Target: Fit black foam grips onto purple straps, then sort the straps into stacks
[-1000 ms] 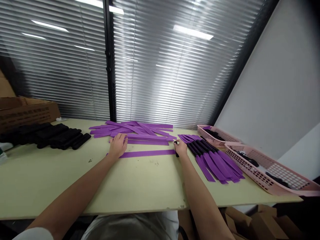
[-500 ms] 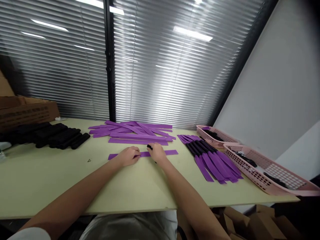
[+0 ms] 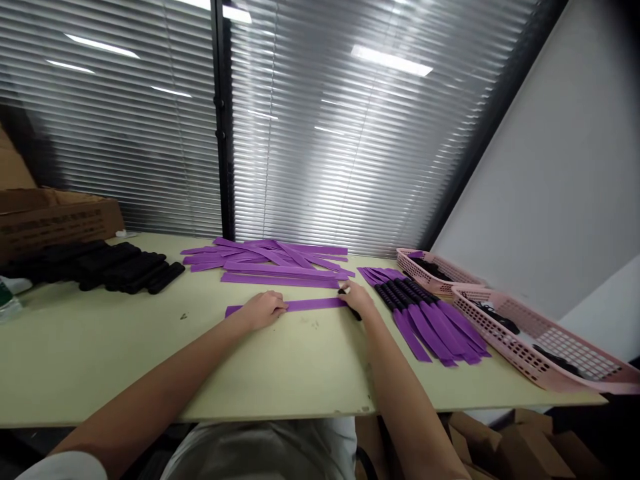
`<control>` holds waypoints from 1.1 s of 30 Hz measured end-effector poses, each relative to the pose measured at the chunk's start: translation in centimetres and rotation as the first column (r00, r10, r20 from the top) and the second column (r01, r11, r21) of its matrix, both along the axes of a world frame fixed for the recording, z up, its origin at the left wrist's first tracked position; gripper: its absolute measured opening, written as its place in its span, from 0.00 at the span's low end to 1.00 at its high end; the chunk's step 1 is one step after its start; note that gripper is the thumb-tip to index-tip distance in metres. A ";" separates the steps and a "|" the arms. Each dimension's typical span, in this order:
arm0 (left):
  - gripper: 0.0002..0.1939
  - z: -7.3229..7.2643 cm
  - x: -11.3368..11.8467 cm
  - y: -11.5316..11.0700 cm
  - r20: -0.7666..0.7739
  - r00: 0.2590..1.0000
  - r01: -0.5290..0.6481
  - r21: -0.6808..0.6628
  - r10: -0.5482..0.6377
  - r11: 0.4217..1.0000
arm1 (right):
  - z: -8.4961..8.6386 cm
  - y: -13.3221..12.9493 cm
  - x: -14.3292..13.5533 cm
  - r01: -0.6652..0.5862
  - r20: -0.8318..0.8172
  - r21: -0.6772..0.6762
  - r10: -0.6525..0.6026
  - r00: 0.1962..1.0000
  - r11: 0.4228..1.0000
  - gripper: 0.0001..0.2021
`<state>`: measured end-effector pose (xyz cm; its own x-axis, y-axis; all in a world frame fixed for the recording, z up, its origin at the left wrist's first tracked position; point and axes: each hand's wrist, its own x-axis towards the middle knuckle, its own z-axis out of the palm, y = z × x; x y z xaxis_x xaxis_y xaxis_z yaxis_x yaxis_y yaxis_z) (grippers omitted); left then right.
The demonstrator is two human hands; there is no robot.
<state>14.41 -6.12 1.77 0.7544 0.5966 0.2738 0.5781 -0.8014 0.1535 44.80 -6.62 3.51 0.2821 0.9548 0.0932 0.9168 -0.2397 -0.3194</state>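
A flat purple strip lies across the table in front of me. My left hand presses on it left of its middle, fingers pinched at the strip's edge. At the strip's right end, my right hand is closed around a slim black piece. Its ends show on both sides of the fingers; the grip hides the rest, so its exact kind is unclear. Just behind lies a loose pile of purple strips. Right of my right hand is a row of purple strips with black ribbed bands around them.
Black padded pieces are stacked at the left, before a cardboard box. Two pink baskets with black items stand along the right edge. Window blinds rise behind the table. Cardboard boxes sit below at the right.
My right hand has slid right along the strip to its right end, carrying the black piece. My left hand stays on the strip's left part. The view has shifted slightly.
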 end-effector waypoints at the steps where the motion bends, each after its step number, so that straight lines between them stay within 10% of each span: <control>1: 0.14 0.0 0.0 0.0 -0.001 1.000 -0.004 0.002 0.004 1.000 | 0.1 0.0 1.5 0.056 -0.006 -0.011 -0.056 0.998 0.998 0.16; 12: 0.16 -0.6 -0.3 -0.3 0.007 1.000 -0.007 0.031 0.007 0.999 | 0.4 -0.5 3.5 0.255 0.021 -0.015 -0.254 0.967 0.967 0.16; 21: 0.15 -0.6 -0.2 -0.3 0.035 0.999 -0.005 0.008 0.004 1.000 | 0.4 -0.9 -5.5 -0.083 0.097 0.020 0.080 0.992 0.996 0.10; 27: 0.15 -0.6 -0.2 -0.2 0.064 0.998 0.011 0.011 -0.011 1.000 | -0.8 -2.4 -13.4 -0.392 0.118 0.083 0.381 0.917 0.916 0.11; 33: 0.14 -0.3 0.1 -0.5 -0.019 0.999 -0.030 0.044 0.030 0.999 | 0.0 -1.3 -9.4 -0.206 0.032 0.004 0.206 0.978 0.978 0.12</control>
<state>14.46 -6.58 1.45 0.7420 0.6069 0.2850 0.6046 -0.7893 0.1068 35.38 -7.90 3.48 0.0762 0.9914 0.1063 0.9559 -0.0423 -0.2905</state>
